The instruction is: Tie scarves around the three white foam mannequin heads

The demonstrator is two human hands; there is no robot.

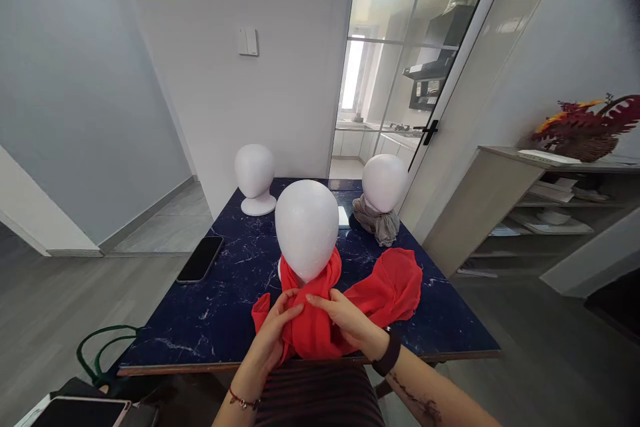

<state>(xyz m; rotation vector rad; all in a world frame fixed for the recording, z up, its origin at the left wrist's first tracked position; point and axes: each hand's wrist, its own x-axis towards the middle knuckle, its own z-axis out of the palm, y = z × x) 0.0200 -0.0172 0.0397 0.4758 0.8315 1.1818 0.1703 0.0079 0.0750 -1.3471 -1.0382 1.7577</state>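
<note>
Left hand (274,330) and right hand (350,321) are holding the red scarf (307,335), which is circling the front foam head's (307,227) neck; one end is lying rightward on the blue table (230,303). Rear-left head (255,172) is standing behind; rear-right head (385,180) is wearing a grey scarf (379,221). Phone (201,259) is lying left.

A red scarf (310,332) wraps an upright white foam head's (307,227) neck; bunched in front; spread loosely rightward.

Below the left hand (281,328) sits a red beaded bracelet (243,402); below the right hand (351,321), a broad dark band (388,355), then dark markings (429,407); the dark clothing (320,400) is striped.
</note>
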